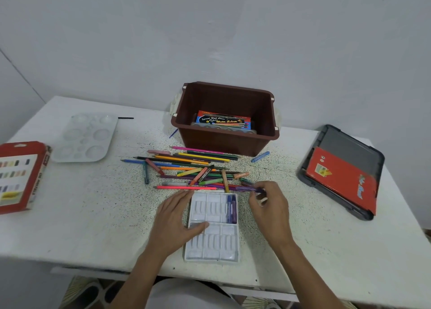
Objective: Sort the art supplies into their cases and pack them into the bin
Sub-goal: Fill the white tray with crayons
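At the far left of the white, speckled surface (93, 215) we find a red box (21, 176) lying flat, partly cut off by the frame. Just right of it lies a clear palette (86, 137), with a thin black stick (126, 118) off its far corner. Toward the middle, loose pencils (193, 162) and crayons (211, 181) lie in a scattered heap, most of them running left to right.

Nearer us, our left hand (179, 217) rests on the left edge of a white tray (213, 243), fingers straight and close together, thumb laid across the tray's middle divider. Two dark crayons (231, 208) sit in the tray's far right compartment. Behind the heap the brown bin (224, 143) stands open against the pale wall (233, 29), a paint box (224, 120) flat on its bottom.

Our right hand (270, 208) hovers just right of the tray's far corner, fingers pinching a purple crayon (247, 188) at the heap's near edge. A blue crayon (260, 156) lies alone by the bin's front right corner. At the far right, a grey case (345, 145) lies at an angle near the surface's edge, with a red pack (342, 178) resting in it.
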Tool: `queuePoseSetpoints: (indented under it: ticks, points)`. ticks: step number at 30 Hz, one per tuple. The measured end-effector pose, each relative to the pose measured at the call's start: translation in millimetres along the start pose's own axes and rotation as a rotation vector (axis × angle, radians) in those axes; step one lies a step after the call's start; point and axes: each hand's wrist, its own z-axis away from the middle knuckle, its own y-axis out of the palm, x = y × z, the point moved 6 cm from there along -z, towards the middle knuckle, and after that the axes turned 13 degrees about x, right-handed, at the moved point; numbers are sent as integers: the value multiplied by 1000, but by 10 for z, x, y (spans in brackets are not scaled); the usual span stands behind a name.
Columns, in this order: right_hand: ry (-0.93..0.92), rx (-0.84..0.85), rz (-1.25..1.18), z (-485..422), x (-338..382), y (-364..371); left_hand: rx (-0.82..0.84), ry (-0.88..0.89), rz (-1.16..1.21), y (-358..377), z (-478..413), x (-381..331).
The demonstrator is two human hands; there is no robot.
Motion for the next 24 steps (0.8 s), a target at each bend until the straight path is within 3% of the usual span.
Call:
queuePoseSetpoints:
  ticks: [3, 8, 13, 24]
  points:
    - [53, 105, -161, 3, 20, 133, 2, 0, -4, 4, 0, 1]
    - [82, 274, -178, 41, 23, 320, -4, -2, -5, 12, 8, 7]
    - [11, 439, 39, 29, 92, 460, -2, -15, -17, 19, 7, 20]
    - [-123, 318, 220, 26, 109, 639, -1, -26, -14, 31, 5, 31]
